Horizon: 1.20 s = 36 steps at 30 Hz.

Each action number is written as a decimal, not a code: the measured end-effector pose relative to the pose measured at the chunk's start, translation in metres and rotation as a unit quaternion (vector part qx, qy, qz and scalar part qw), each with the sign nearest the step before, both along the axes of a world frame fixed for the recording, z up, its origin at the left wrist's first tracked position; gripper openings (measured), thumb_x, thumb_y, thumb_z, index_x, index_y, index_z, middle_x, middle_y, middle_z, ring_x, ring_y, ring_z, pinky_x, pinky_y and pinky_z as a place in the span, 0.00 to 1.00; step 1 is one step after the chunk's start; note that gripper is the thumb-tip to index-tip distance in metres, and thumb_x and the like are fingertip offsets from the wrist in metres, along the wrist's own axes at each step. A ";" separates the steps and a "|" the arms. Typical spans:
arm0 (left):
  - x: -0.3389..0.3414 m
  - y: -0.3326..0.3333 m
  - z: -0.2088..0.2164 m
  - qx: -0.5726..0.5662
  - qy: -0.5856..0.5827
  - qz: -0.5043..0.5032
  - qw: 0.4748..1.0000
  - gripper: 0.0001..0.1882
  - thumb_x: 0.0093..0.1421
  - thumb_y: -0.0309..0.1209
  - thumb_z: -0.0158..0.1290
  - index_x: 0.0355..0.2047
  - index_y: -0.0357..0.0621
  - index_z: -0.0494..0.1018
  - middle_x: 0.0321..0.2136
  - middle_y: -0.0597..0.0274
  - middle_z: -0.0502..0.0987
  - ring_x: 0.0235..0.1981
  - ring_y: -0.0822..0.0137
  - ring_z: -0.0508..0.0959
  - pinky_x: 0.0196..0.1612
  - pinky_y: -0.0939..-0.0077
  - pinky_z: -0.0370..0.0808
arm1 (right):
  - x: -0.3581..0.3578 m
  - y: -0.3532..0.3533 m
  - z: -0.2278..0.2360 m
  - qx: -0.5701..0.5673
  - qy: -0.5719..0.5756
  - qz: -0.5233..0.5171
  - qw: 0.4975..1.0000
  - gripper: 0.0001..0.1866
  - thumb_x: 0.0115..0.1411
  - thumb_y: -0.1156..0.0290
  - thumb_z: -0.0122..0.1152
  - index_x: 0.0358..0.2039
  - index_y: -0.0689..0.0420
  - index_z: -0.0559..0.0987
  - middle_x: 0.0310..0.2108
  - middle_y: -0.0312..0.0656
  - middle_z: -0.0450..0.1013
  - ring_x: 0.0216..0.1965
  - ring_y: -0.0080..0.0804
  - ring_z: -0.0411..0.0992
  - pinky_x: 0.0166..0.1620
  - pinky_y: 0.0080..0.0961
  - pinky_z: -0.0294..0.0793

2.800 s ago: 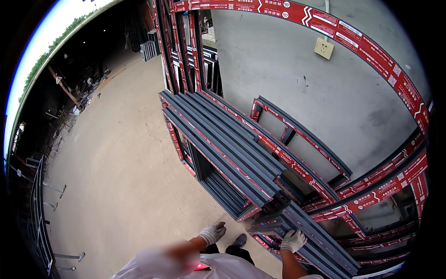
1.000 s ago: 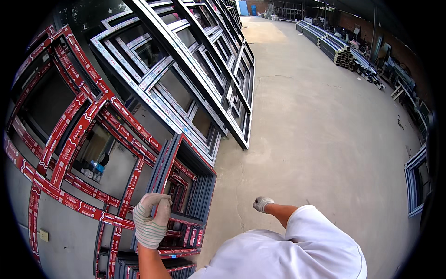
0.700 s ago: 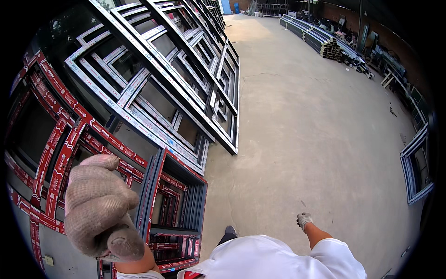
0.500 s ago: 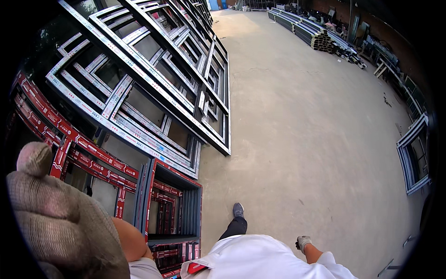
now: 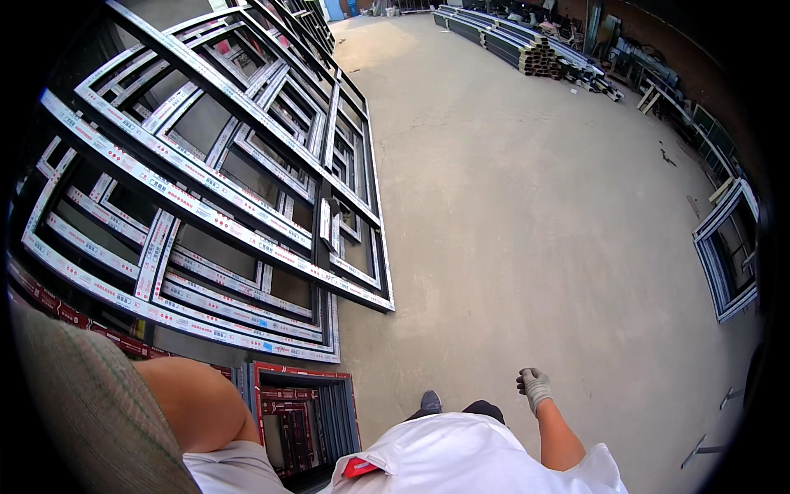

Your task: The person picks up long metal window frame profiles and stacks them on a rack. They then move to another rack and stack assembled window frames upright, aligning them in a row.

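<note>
Frames (image 5: 214,216) lean beyond the left hand (image 5: 90,403), likely saving space; that hand's grip I can't tell. Right hand (image 5: 535,389): narrow, empty.

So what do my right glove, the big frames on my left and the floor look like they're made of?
Right glove: probably matte knit fabric, from its soft, wrinkled cuff.
Big frames: likely dark-coated metal, perhaps aluminium, with straight profiles under pale printed film.
Floor: probably concrete, flat, dull and beige.
</note>
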<state>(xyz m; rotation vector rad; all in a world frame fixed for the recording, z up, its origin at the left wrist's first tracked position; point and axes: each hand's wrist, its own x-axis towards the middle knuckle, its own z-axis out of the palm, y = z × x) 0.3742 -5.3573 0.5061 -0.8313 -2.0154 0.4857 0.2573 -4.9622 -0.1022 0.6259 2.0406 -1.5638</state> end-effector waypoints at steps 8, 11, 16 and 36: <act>-0.115 -0.038 0.009 -0.012 0.023 0.058 0.998 0.22 0.69 0.48 0.39 0.31 0.44 0.70 0.23 0.63 0.70 0.27 0.68 0.70 0.43 0.56 0.74 | -0.086 0.001 -0.052 0.049 -0.068 -0.003 0.996 0.10 0.61 0.69 0.51 0.35 0.60 0.78 0.23 0.44 0.76 0.19 0.33 0.74 0.22 0.30 0.76; -0.170 -0.036 -0.003 -0.005 0.031 0.060 0.998 0.22 0.69 0.48 0.39 0.30 0.43 0.70 0.22 0.63 0.70 0.26 0.68 0.70 0.43 0.56 0.74 | -0.087 0.094 -0.211 0.044 -0.175 -0.027 0.983 0.25 0.60 0.43 0.53 0.49 0.48 0.71 0.35 0.46 0.75 0.40 0.37 0.73 0.50 0.50 0.71; -0.270 -0.035 -0.033 0.001 0.005 0.127 0.992 0.22 0.69 0.48 0.39 0.29 0.43 0.69 0.22 0.63 0.70 0.26 0.68 0.70 0.43 0.56 0.74 | -0.176 0.084 -0.202 0.088 -0.270 -0.043 0.958 0.15 0.62 0.63 0.49 0.47 0.53 0.70 0.23 0.46 0.74 0.19 0.40 0.72 0.21 0.42 0.74; -0.451 -0.097 -0.052 0.184 0.141 0.159 0.960 0.23 0.69 0.47 0.40 0.25 0.43 0.69 0.18 0.64 0.69 0.22 0.69 0.69 0.42 0.57 0.75 | -0.605 -0.165 -0.053 0.040 -0.037 0.210 0.976 0.11 0.61 0.65 0.52 0.37 0.59 0.77 0.24 0.41 0.75 0.21 0.29 0.72 0.24 0.27 0.72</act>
